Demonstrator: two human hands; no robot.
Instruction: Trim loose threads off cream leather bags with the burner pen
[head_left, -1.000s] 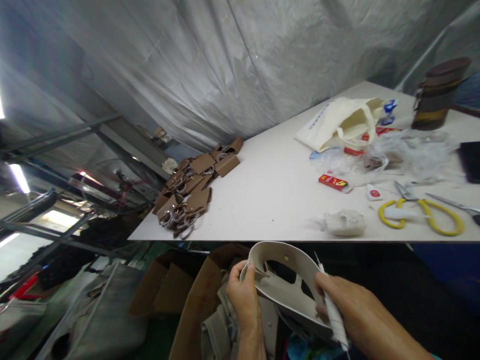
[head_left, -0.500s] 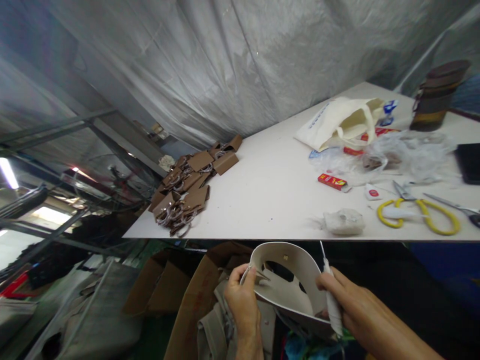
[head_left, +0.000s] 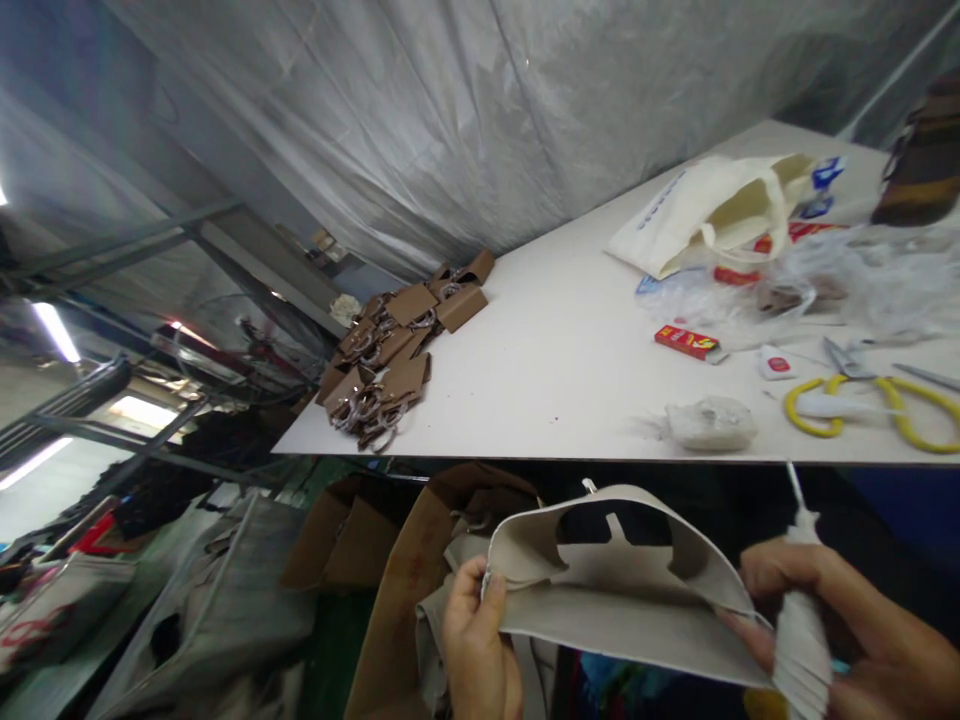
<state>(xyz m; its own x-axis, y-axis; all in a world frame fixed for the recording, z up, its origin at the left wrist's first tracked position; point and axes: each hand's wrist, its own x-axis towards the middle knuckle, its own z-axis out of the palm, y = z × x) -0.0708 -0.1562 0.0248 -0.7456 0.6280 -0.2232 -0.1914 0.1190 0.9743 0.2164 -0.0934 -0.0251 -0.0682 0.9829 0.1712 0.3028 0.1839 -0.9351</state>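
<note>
A beige bag body (head_left: 600,610) with cut-out handle openings is held just below the table's front edge, its mouth facing up and toward me. My left hand (head_left: 480,640) pinches its left edge between thumb and fingers. My right hand (head_left: 847,620) is closed around a pointed tool (head_left: 802,610) with a white-wrapped handle and a thin metal tip pointing up. Fingers of that same hand also touch the bag's right edge. A small metal fitting (head_left: 589,487) shows at the bag's far rim.
On the white table (head_left: 540,380) lie a pile of brown pieces with rings (head_left: 397,350), yellow-handled scissors (head_left: 847,385), a red box (head_left: 686,342), a wrapped lump (head_left: 711,424), plastic bags and a cream tote (head_left: 690,220). Below stands a cardboard box (head_left: 397,590) with beige pieces.
The bag body has been stretched wider and its opening turned toward me. My right hand with the tool has moved right; the left stays at the left edge. The view has shifted slightly.
</note>
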